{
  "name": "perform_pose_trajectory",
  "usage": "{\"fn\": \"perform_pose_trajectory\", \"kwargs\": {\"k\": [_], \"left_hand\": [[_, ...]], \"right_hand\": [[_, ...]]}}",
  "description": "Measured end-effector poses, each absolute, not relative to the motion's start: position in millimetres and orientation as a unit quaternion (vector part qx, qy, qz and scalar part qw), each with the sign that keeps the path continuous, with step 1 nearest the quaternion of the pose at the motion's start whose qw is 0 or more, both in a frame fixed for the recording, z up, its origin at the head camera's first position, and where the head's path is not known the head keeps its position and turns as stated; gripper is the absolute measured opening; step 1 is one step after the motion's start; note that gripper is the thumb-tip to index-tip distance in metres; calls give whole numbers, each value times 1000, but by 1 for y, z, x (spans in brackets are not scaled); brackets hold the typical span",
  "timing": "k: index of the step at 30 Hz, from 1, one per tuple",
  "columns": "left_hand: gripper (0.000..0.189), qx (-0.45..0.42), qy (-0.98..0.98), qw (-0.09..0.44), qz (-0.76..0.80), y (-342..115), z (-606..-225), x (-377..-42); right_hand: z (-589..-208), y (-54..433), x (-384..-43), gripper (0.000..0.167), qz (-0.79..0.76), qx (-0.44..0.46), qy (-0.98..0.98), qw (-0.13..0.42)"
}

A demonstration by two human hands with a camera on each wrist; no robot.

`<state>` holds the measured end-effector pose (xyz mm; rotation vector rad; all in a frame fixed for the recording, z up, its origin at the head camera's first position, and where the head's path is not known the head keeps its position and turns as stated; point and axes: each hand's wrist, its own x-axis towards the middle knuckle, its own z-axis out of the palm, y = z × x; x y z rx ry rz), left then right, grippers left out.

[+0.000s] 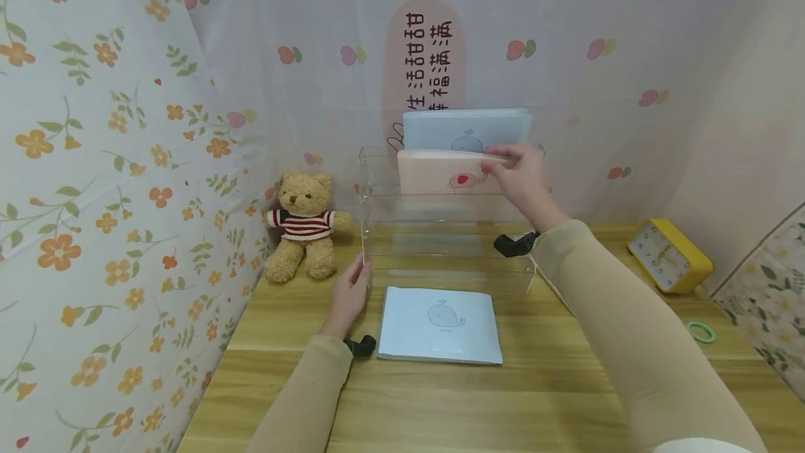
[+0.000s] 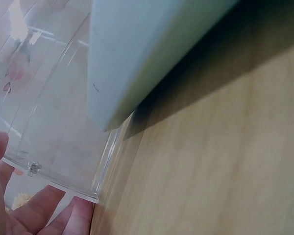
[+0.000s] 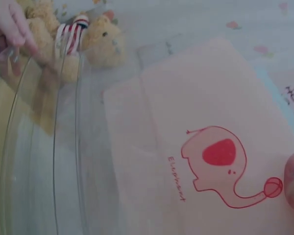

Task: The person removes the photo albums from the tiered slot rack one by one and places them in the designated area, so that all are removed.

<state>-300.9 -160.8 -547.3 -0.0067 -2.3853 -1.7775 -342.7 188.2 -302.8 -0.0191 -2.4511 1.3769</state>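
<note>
A clear acrylic tiered rack (image 1: 366, 229) stands on the wooden table. My right hand (image 1: 523, 177) pinches the top right edge of a pink booklet (image 1: 423, 172), thumb in front. The booklet sits in an upper tier; its red elephant drawing (image 3: 219, 152) faces outward in the right wrist view. Behind it, pale blue booklets (image 1: 434, 126) with a whale print rise from the rack. My left hand (image 1: 349, 296) grips the rack's left side panel (image 2: 63, 188), its fingers on the outer side. Another blue whale booklet (image 1: 409, 331) lies flat before the rack.
A teddy bear (image 1: 305, 226) in a striped shirt sits left of the rack. At the right are a yellow alarm clock (image 1: 669, 256) and a green ring (image 1: 701, 332). Printed curtains (image 1: 327, 5) hang behind and at the sides.
</note>
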Motion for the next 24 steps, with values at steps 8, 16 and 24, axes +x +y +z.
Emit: {"fn": "perform_pose_trajectory", "kwargs": {"k": [8,16,24], "left_hand": [[55,-3,-797,88,-598,-159,-548,-302],[54,0,-798,90,-596,-161,-552,-305],[55,-3,-798,88,-597,-161,-549,-304]], "right_hand": [[-292,180,-320,30,493,26,-831,256],[-295,172,-281,28,495,52,-829,255],[-343,179,-245,27,443,59,-883,143]]}}
